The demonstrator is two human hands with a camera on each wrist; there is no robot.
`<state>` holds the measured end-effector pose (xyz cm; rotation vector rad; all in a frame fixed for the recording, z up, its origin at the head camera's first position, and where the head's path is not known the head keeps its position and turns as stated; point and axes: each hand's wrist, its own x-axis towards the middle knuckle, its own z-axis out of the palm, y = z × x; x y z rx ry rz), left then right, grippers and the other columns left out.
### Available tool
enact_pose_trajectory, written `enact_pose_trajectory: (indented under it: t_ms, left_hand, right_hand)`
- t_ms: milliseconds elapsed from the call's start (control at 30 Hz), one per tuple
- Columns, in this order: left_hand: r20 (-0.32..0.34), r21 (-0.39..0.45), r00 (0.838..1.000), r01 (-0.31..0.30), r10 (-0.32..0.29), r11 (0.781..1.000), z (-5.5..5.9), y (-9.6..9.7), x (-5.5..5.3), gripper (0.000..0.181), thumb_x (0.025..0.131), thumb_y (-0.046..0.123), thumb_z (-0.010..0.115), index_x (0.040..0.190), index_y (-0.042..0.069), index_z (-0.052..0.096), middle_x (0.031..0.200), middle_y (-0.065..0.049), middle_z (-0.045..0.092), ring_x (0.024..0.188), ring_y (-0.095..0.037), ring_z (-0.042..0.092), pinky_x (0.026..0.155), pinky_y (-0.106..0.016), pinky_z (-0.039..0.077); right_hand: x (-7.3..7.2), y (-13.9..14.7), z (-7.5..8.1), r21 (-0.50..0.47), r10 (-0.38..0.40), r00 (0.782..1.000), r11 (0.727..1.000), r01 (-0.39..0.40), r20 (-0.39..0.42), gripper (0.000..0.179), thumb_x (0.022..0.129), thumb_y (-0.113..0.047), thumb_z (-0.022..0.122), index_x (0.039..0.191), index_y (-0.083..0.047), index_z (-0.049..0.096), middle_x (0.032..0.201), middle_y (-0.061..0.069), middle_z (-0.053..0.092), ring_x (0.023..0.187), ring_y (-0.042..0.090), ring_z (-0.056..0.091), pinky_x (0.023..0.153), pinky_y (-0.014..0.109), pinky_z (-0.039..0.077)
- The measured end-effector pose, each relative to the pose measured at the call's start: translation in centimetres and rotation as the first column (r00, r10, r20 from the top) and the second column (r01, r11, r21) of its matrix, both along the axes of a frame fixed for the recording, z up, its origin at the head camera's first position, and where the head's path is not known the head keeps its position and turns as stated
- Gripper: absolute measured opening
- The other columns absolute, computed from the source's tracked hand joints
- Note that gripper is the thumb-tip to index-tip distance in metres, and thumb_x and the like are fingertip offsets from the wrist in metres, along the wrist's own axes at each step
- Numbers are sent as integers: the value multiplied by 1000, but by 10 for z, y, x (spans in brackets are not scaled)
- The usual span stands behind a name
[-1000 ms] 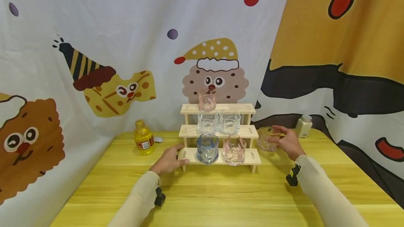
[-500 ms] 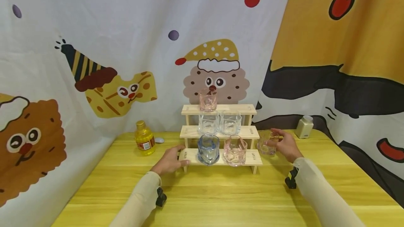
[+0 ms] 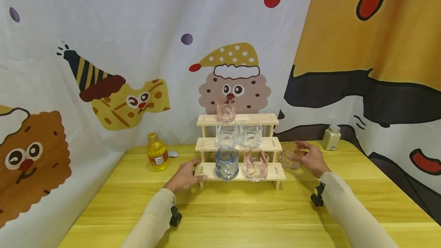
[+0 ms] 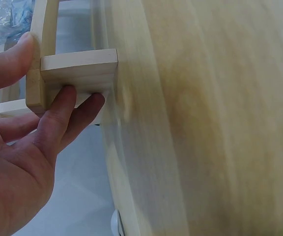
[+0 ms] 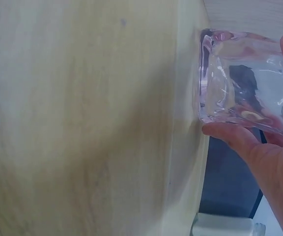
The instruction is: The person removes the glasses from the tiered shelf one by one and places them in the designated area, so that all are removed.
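Note:
A three-tier wooden stand (image 3: 239,144) stands mid-table. My left hand (image 3: 184,176) grips the left end of its lowest step, thumb over the board (image 4: 33,73) and fingers underneath. At the right of the stand, my right hand (image 3: 312,159) holds a pinkish clear glass tumbler (image 3: 291,156) by its side; in the right wrist view the tumbler (image 5: 244,81) has its base at the tabletop. On the lowest step are a blue glass (image 3: 226,163) and a pink glass (image 3: 256,164). The middle step carries two clear glasses (image 3: 250,134), and the top one a pink glass (image 3: 226,109).
Left of the stand is a yellow bottle (image 3: 157,152) with a red label, a white spoon (image 3: 173,154) beside it. A white-capped jar (image 3: 332,137) stands at the back right, beyond my right hand. A printed curtain (image 3: 138,18) hangs behind the wooden table (image 3: 234,217).
My right hand has brought the tumbler slightly down and toward me, beside the stand, then kept it there. The left hand keeps its grip on the step.

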<state>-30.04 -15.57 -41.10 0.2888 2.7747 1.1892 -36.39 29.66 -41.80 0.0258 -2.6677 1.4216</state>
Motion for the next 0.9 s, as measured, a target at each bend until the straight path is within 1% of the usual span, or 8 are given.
enact_pose_trajectory:
  t_ms: [100, 267, 433, 567, 667, 767, 833, 900]
  left_hand:
    - [-2, 2, 1000, -9, 9, 1000, 0, -1, 1, 66, 93, 21, 74, 149, 4, 44, 147, -23, 52, 126, -40, 59, 99, -53, 54]
    - [-2, 8, 1000, -6, 6, 1000, -1, -1, 1, 67, 92, 20, 75, 149, 4, 44, 146, -23, 52, 126, -40, 59, 99, -53, 54]
    - [-9, 4, 1000, -5, 6, 1000, -3, 0, 1, 66, 92, 21, 75, 149, 4, 45, 145, -23, 53, 125, -39, 60, 98, -52, 54]
    - [-8, 13, 1000, -6, 6, 1000, -5, 1, 1, 66, 92, 20, 75, 148, 4, 46, 144, -23, 55, 123, -38, 61, 97, -51, 55]
    - [1, 18, 1000, -6, 6, 1000, -6, 0, 0, 66, 92, 20, 75, 149, 5, 45, 145, -22, 53, 124, -38, 60, 97, -51, 55]
    - [8, 17, 1000, -7, 7, 1000, -5, 0, -1, 66, 93, 21, 74, 150, 5, 44, 147, -22, 51, 126, -39, 59, 99, -52, 54]
    - [7, 14, 1000, -9, 8, 1000, -5, 0, -2, 66, 93, 21, 74, 150, 5, 43, 149, -22, 50, 129, -40, 57, 100, -53, 53]
    - [5, 10, 1000, -11, 11, 1000, -4, 0, -2, 66, 93, 21, 73, 150, 5, 44, 149, -22, 50, 130, -40, 56, 102, -54, 52]
  right_hand:
    - [0, -1, 2, -2, 3, 1000, 1000, -3, 13, 88, 81, -15, 82, 154, 2, 35, 146, 29, 45, 128, 45, 49, 105, 53, 49]
    - [1, -4, 4, 7, -8, 999, 1000, 8, 35, 91, 81, -16, 83, 154, 3, 33, 146, 30, 45, 128, 45, 50, 103, 51, 51]
    - [3, -4, 2, 19, -19, 1000, 1000, 19, 22, 90, 80, -17, 84, 153, 3, 35, 143, 30, 48, 124, 44, 54, 91, 39, 57]
    - [5, -3, 0, 37, -17, 1000, 999, 17, 8, 90, 81, -21, 84, 152, 3, 36, 139, 30, 52, 118, 42, 57, 82, 31, 56]
    - [7, -3, 1, 68, 4, 999, 998, -6, 35, 96, 81, -24, 84, 156, 3, 29, 144, 33, 48, 124, 47, 53, 92, 43, 57]
    - [8, -5, 6, 103, 23, 996, 994, -31, 83, 105, 81, -25, 83, 159, 3, 18, 152, 37, 37, 135, 54, 42, 107, 61, 45]
    - [10, -7, 11, 126, 26, 995, 991, -38, 101, 107, 82, -24, 83, 159, 3, 13, 155, 39, 29, 138, 57, 36, 111, 66, 38]
    - [11, -11, 17, 145, 14, 995, 989, -28, 97, 106, 83, -24, 81, 159, 3, 13, 156, 40, 26, 139, 58, 34, 112, 67, 36]
